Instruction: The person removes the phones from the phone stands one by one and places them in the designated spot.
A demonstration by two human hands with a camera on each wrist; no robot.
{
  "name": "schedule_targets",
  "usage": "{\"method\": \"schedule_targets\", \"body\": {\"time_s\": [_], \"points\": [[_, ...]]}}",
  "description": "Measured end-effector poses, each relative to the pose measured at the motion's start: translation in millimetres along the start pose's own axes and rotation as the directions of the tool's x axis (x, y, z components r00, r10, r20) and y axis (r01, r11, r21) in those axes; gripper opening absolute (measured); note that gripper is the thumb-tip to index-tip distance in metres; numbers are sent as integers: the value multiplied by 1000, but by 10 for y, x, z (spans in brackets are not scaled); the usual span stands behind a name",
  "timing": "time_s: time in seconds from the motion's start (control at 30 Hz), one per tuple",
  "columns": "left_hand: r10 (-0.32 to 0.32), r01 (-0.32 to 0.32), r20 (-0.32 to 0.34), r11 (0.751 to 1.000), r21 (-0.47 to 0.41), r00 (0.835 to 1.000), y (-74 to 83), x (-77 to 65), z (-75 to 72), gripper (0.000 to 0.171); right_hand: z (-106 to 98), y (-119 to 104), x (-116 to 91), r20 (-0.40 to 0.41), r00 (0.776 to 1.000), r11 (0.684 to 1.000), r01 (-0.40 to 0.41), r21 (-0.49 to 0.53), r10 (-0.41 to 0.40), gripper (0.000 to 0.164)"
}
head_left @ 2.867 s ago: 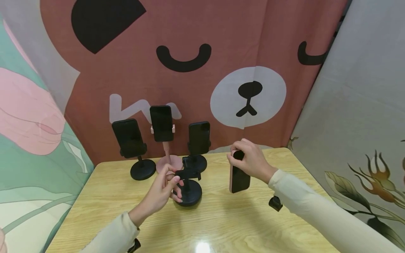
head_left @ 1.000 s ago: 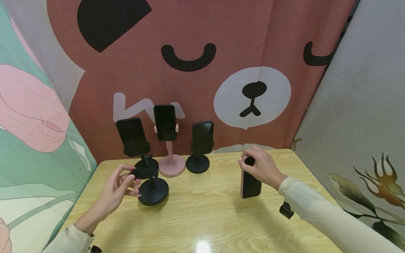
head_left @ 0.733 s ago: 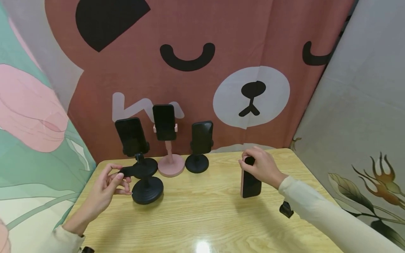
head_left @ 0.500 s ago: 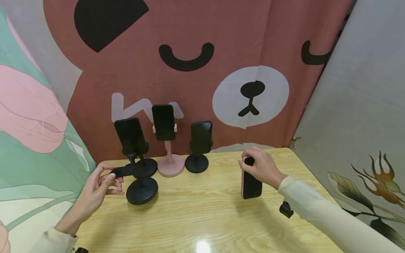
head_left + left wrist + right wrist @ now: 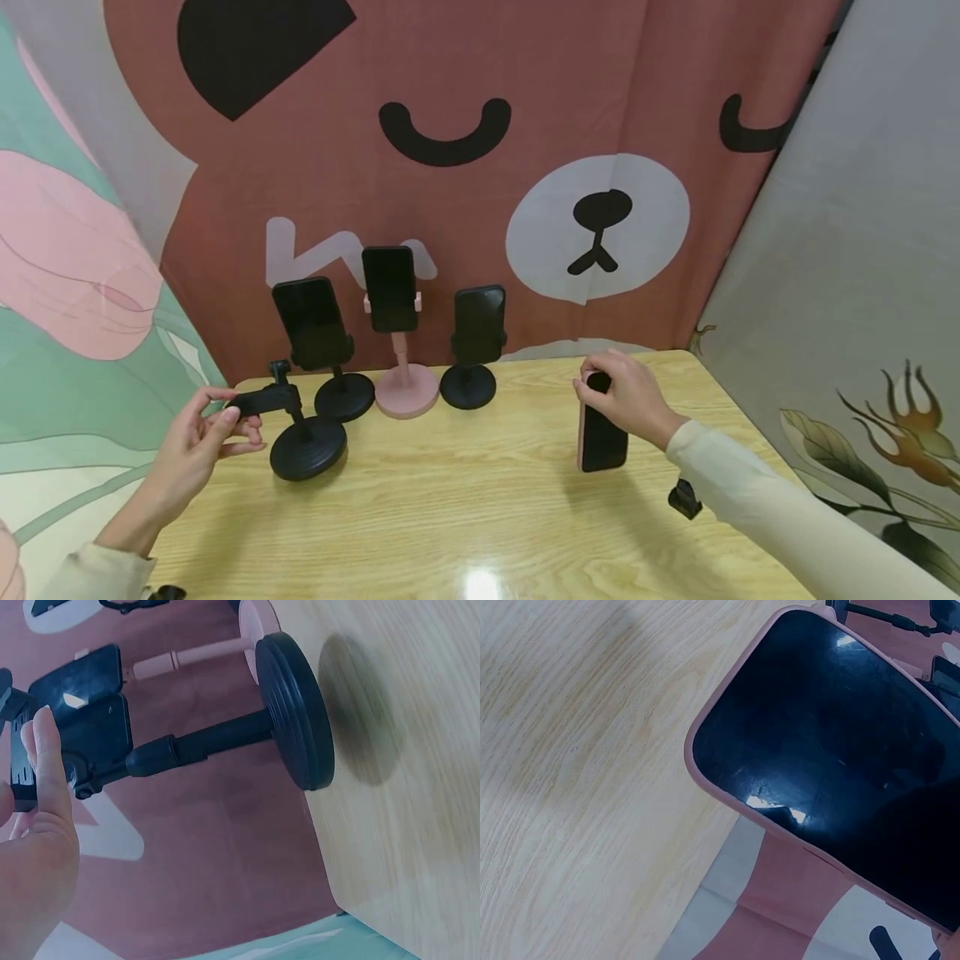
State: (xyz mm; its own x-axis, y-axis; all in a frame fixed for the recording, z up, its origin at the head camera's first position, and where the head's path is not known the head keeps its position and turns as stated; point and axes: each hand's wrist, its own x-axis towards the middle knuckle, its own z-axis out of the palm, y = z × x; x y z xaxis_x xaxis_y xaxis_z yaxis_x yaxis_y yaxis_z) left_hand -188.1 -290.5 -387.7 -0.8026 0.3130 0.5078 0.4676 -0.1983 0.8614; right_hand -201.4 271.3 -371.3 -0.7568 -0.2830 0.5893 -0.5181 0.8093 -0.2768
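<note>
1. Clock read from mid-counter (image 5: 465,508), 12 at its far edge.
2. At 9 o'clock, our left hand (image 5: 193,443) pinches the clamp of an unloaded black stand (image 5: 307,450). Its base is tilted.
3. Near 3 o'clock, our right hand (image 5: 628,402) grips the phone (image 5: 604,437) by its upper end, screen towards us.
4. From about 10 to 12, a dark stand (image 5: 345,397), a pink stand (image 5: 407,392) and a second dark stand (image 5: 468,387) each bear a handset (image 5: 389,287).
5. Risks, our judgement: the clamp could swivel in so light a pinch; swinging the base towards 11 might knock its neighbour; the phone could slip, being held at one end.
6. The left wrist view shows the base apart from its shadow (image 5: 364,712), so raised; the head view leaves this unclear. The right wrist view alone shows reflections on the phone's glass but barely shows the fingers.
</note>
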Motion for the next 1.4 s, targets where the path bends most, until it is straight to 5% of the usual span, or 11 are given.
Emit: {"method": "schedule_targets", "body": {"time_s": [0.37,0.83,1.4], "points": [[8,-8,-58,1000,-14,998,-38,11,-230,25,32,34,-28,-6,1000,1000,1,-11,-1,15],[-96,92,-70,994,-68,993,-83,93,-594,23,30,58,-37,21,1000,999,-18,-37,19,14],[-155,137,-201,985,-102,967,-300,287,-768,16,36,80,-74,48,998,998,-34,-55,36,14]]}}
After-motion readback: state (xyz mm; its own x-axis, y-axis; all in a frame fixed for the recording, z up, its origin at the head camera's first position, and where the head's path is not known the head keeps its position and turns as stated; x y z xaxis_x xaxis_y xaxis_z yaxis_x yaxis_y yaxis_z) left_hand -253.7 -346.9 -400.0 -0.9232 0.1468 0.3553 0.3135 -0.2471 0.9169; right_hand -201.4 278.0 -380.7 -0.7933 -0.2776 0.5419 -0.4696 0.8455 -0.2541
